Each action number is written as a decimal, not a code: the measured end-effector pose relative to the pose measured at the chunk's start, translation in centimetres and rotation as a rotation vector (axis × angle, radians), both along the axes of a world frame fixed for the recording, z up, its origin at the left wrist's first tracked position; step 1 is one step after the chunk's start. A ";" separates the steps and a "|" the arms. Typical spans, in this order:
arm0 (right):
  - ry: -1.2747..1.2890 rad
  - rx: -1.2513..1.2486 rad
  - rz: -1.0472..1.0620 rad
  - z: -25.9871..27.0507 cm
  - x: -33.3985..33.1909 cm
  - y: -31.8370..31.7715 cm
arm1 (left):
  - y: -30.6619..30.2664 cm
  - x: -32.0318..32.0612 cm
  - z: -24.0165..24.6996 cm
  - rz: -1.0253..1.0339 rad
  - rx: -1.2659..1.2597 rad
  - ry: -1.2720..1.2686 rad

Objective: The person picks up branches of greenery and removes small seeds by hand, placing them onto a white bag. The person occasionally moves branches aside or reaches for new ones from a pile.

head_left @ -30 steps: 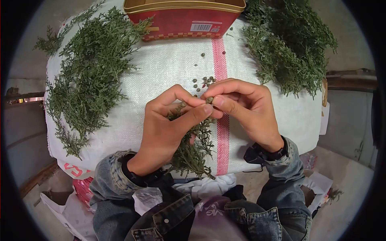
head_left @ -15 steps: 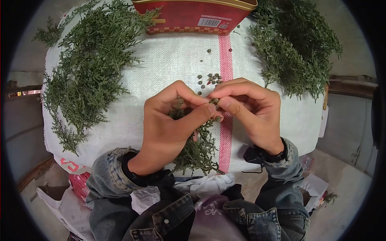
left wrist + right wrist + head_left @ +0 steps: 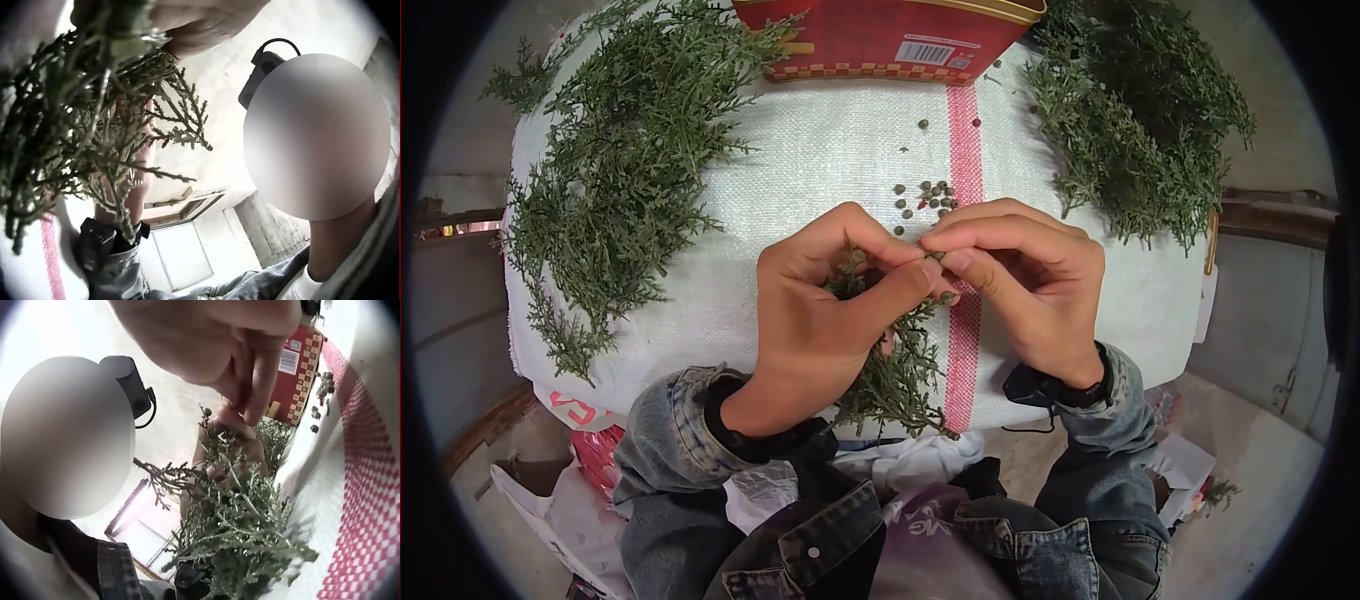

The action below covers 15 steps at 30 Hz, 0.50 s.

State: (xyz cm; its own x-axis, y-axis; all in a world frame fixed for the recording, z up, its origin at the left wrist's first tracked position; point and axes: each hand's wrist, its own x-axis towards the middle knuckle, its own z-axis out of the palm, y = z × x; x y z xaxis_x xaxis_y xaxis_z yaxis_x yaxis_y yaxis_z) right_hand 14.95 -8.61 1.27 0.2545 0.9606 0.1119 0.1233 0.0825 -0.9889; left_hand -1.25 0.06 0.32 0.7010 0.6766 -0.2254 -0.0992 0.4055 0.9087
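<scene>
My left hand (image 3: 805, 310) grips an evergreen sprig (image 3: 895, 385) with scaly green leaves, which hangs below the palm over the white woven sack (image 3: 820, 140). At its upper end, thumb and forefinger of my right hand (image 3: 1040, 275) pinch a small round green berry (image 3: 935, 256). Both hands' fingertips meet there and cover most of the berry. From the right wrist, the sprig (image 3: 237, 531) shows below the joined fingers, with another berry (image 3: 207, 412) on a twig. Several loose dark berries (image 3: 940, 190) lie on the sack just beyond the fingers.
A large pile of evergreen branches (image 3: 620, 170) lies on the left, another pile (image 3: 1140, 120) on the right. Between them at the back stands a red tin box (image 3: 870, 45) with a gold rim. White bags (image 3: 570, 520) lie on the floor near the person.
The head view has shifted slightly, moving the tin up and right. Both hands stay together at the sprig, and the fingers now cover more of the pinched berry.
</scene>
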 end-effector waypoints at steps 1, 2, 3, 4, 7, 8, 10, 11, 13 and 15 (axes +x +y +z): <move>-0.029 0.015 -0.022 -0.1 -0.2 0.0 | -0.1 0.0 -0.1 0.011 0.018 -0.022; -0.056 0.030 -0.041 -0.2 -0.3 0.0 | -0.1 0.0 -0.2 0.025 0.036 -0.043; -0.054 0.032 -0.038 -0.3 -0.2 0.1 | 0.0 0.0 -0.1 0.027 0.038 -0.041; -0.080 0.055 -0.041 -0.5 -0.1 0.2 | 0.1 0.1 0.0 0.006 0.057 -0.021; -0.138 0.095 -0.050 -0.5 0.1 0.1 | 0.3 0.3 0.6 -0.037 0.090 0.013; -0.117 0.088 -0.060 -0.4 0.0 0.1 | 0.6 0.3 1.0 -0.053 0.010 0.013; -0.072 0.069 -0.083 -0.2 -0.3 0.0 | 0.9 0.2 1.6 -0.091 -0.152 0.016; -0.073 0.072 -0.089 -0.2 -0.3 0.0 | 0.9 0.2 1.5 -0.097 -0.150 0.016; 0.088 0.033 -0.047 -0.1 -0.4 -0.1 | 0.8 0.2 1.1 -0.080 -0.167 -0.033; 0.169 0.012 -0.025 0.0 -0.4 -0.3 | 0.6 0.3 0.8 -0.069 -0.179 -0.057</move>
State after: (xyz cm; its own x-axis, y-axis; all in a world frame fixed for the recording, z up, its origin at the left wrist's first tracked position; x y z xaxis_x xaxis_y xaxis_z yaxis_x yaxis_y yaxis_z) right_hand 14.53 -8.89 1.23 0.2940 0.9527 0.0765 -0.0426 0.0930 -0.9948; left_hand -0.97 0.64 1.09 0.7595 0.5790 -0.2963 -0.1150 0.5680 0.8150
